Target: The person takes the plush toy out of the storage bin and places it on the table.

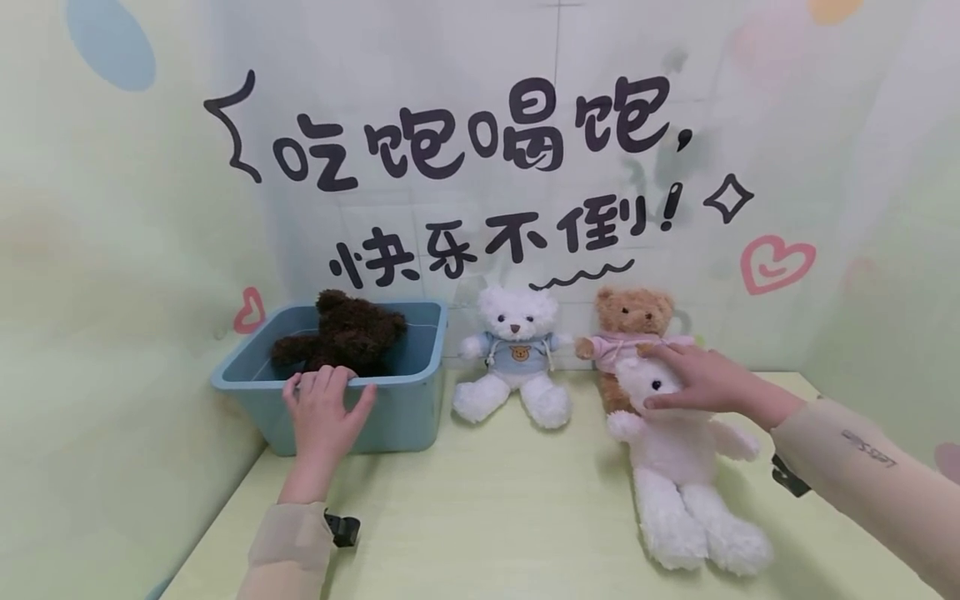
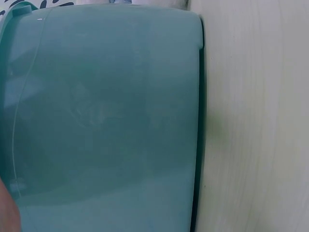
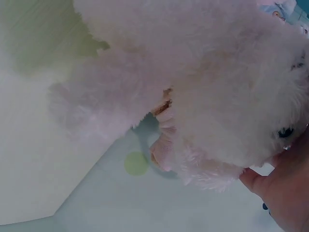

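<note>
My left hand (image 1: pixel 324 421) grips the near rim of a blue plastic bin (image 1: pixel 397 418), fingers over the edge and thumb spread to the right. Inside the bin a dark brown teddy bear (image 1: pixel 356 337) shows above the rim. The left wrist view is filled by the bin's side wall (image 2: pixel 106 121). With my right hand (image 1: pixel 705 379) I hold a long-legged white stuffed animal (image 1: pixel 671 454) by its head, thumb near its eye. Its body tilts back to the right, legs toward me. In the right wrist view its white fur (image 3: pixel 217 87) hides most of the scene.
Against the back wall sits a white teddy bear (image 1: pixel 517 354) in a blue hoodie. To its right is a light brown teddy bear (image 1: pixel 633 315) in a pink hoodie, partly behind the held toy. Everything stands on a pale table (image 1: pixel 495 517) between printed walls.
</note>
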